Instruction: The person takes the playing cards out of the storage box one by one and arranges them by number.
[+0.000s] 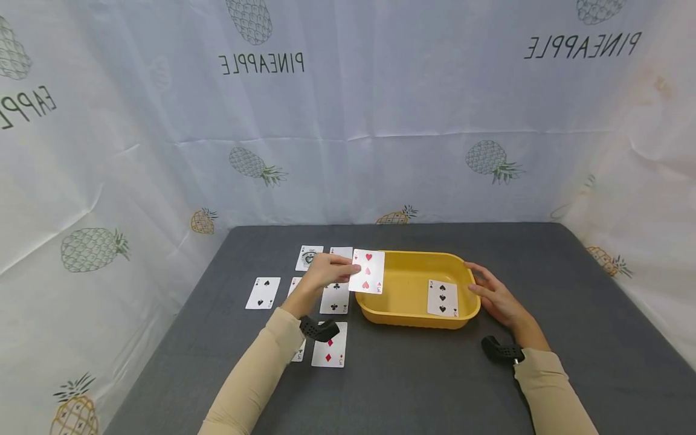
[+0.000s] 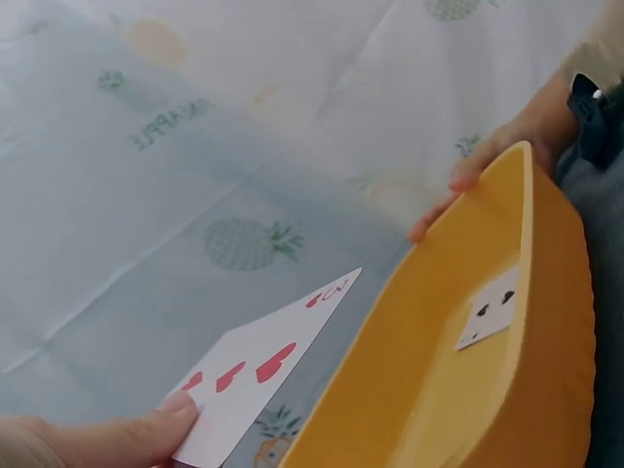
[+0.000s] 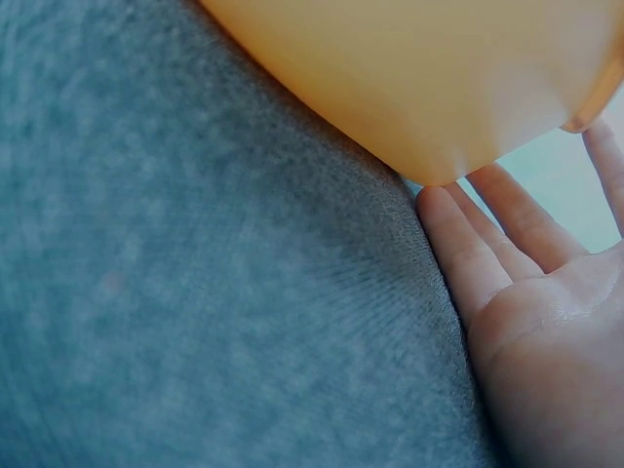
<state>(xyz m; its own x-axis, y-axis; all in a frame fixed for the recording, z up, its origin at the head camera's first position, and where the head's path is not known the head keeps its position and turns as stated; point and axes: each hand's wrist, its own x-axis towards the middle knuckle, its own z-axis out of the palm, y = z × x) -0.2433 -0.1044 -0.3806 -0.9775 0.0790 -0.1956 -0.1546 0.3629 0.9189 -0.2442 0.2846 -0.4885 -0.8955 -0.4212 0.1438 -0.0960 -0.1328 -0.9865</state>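
Observation:
My left hand (image 1: 324, 273) pinches a three of hearts playing card (image 1: 372, 279) between thumb and fingers. The card is raised at the left end of a yellow plastic bin (image 1: 413, 320), face showing. Inside the bin, towards its right end, lies a three of spades card (image 1: 443, 298), face up. My right hand (image 1: 497, 300) rests against the bin's right end, thumb near the rim. In the right wrist view, the fingers (image 3: 526, 219) of that hand stretch out to the bin's outer wall (image 3: 429, 88).
Several cards lie face up left of the bin: a spade card (image 1: 263, 293), a club card (image 1: 335, 299), a diamond card (image 1: 329, 350) and an ace (image 1: 309, 258) at the back. My left arm partly covers others. A pineapple-print curtain (image 1: 348, 175) surrounds the grey table (image 1: 413, 380).

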